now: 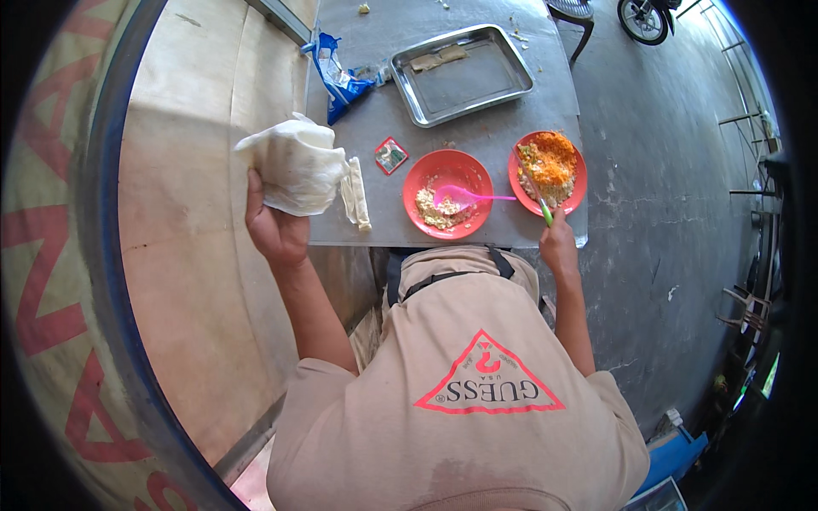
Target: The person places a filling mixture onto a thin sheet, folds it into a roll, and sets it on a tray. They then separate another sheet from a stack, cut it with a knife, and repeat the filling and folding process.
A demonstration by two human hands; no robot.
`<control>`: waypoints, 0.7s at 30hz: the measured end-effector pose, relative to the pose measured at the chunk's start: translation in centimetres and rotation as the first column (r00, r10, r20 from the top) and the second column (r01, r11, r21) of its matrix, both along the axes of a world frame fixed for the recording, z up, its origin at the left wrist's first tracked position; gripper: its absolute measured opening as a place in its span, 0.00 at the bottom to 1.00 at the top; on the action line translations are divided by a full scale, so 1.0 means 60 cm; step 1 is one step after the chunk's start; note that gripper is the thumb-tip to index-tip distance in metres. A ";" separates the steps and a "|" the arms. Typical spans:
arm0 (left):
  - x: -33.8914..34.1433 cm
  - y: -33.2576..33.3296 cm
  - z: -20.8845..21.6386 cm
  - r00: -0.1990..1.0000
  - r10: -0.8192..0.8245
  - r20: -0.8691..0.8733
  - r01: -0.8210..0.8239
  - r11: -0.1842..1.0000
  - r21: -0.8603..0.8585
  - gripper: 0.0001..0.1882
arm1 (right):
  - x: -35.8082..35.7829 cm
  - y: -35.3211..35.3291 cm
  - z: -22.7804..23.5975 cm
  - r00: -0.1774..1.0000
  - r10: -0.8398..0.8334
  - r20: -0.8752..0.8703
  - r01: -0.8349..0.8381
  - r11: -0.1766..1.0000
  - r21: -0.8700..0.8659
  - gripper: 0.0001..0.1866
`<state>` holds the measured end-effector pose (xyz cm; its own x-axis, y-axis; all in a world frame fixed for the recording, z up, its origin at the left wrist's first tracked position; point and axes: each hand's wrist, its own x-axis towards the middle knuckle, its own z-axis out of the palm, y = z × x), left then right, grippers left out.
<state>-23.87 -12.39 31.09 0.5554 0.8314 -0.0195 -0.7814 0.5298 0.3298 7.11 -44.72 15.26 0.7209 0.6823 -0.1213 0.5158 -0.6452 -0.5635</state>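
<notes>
The person's 2 hands were both full. Taking the middle of the round red plate with pale yellow crumbs [487, 183] as the centre of a clock, the left hand [279, 232] was near 9 o'clock. Its fingers were closed on the bottom edge of a floppy stack of thin white sheets [298, 170]. It held them up at the table's left side, perhaps so the sheets stayed clean and did not tear.

The right hand [559, 247] was near 4 o'clock, curled around a thin tool with a green handle [546, 211]. Its far end rested in the food, so its shape could not be told. That food was a heap of bright orange shreds [554, 156] on another round red plate [582, 192], near 3 o'clock, maybe put there to be close to the right hand.

A pink plastic spoon [456, 196] lay in the crumbs, its handle pointing to 3 o'clock, where it looked easy to grab. At 12 o'clock a shiny silver metal tray [460, 94] held flat pale brown pieces [439, 58], perhaps set back to leave room. A long pale folded strip [354, 198] lay at 9 o'clock on the grey metal table [383, 234].
</notes>
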 end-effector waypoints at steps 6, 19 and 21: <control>0.103 -0.001 -0.028 0.975 -0.141 0.173 0.150 0.988 -0.039 0.23 | -0.027 0.044 0.133 0.914 0.228 -0.335 -0.202 0.973 0.111 0.12; 0.241 -0.068 -0.035 0.977 -0.204 0.058 0.206 0.978 -0.036 0.25 | -0.117 0.201 0.191 0.825 0.420 -0.377 -0.187 0.834 0.519 0.13; 0.247 -0.078 -0.038 0.988 -0.111 -0.110 0.107 0.994 -0.037 0.25 | -0.113 0.205 0.182 0.825 0.406 -0.394 -0.171 0.843 0.510 0.13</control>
